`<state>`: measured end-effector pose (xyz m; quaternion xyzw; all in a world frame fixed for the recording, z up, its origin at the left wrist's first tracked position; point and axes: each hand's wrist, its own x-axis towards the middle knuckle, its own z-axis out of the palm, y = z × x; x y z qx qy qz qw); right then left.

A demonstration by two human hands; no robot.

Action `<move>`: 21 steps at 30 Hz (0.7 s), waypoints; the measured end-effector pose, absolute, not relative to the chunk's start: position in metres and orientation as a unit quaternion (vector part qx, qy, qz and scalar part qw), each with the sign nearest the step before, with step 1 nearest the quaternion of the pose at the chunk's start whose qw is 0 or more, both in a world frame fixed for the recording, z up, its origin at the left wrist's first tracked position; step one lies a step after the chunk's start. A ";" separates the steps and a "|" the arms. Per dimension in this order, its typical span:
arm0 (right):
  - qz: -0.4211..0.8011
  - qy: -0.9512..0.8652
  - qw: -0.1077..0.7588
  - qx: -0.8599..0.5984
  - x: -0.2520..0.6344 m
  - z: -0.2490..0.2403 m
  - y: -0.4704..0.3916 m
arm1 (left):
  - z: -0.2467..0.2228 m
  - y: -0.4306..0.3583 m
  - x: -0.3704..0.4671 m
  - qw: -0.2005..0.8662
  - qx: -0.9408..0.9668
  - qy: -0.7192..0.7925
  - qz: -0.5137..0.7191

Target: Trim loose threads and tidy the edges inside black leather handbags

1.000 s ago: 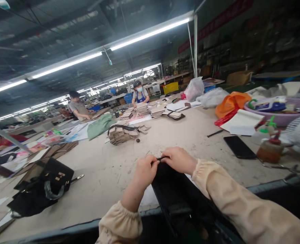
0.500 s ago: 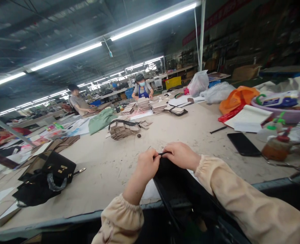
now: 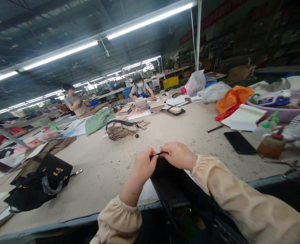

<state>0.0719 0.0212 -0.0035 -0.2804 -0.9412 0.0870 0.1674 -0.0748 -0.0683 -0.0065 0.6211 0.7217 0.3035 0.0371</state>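
A black bag (image 3: 174, 181), apparently leather-like, stretches from the table edge down toward my lap. My left hand (image 3: 145, 164) is closed in a pinch on its far top edge, left of the middle. On the same edge, close beside it, the fingers of my right hand (image 3: 179, 155) also pinch. A short stretch of the dark edge shows between the two hands. The bag's lower part runs into shadow, with its inside partly visible. On the left of the table rests another black handbag (image 3: 57, 167) with gold-coloured fittings and a plastic-wrapped handle.
The table (image 3: 101, 162) carries stacked brown pieces (image 3: 120, 130), a green cloth (image 3: 99, 121), a phone (image 3: 240, 142), a notepad (image 3: 244, 117), a bottle of brown liquid (image 3: 271, 147) and a purple basin (image 3: 283, 113). Co-workers stand at the far side, one in a blue apron (image 3: 140, 92).
The scene has shifted slightly left in view. My hands keep pinching the bag's edge in nearly the same pose. The co-worker at the far left has raised their hands.
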 end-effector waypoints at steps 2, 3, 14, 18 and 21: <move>0.087 -0.940 0.168 -0.285 0.072 -0.004 0.021 | -0.006 -0.071 -0.078 0.074 0.613 0.720 0.317; 0.087 -0.939 0.168 -0.288 0.072 -0.004 0.021 | -0.005 -0.073 -0.079 0.088 0.608 0.723 0.316; 0.104 -0.937 0.170 -0.287 0.072 -0.004 0.021 | -0.009 -0.078 -0.089 0.108 0.573 0.759 0.290; 0.107 -0.937 0.165 -0.289 0.073 -0.003 0.021 | -0.006 -0.076 -0.087 0.102 0.585 0.755 0.279; 0.108 -0.937 0.160 -0.290 0.073 -0.002 0.021 | -0.002 -0.075 -0.085 0.083 0.610 0.755 0.227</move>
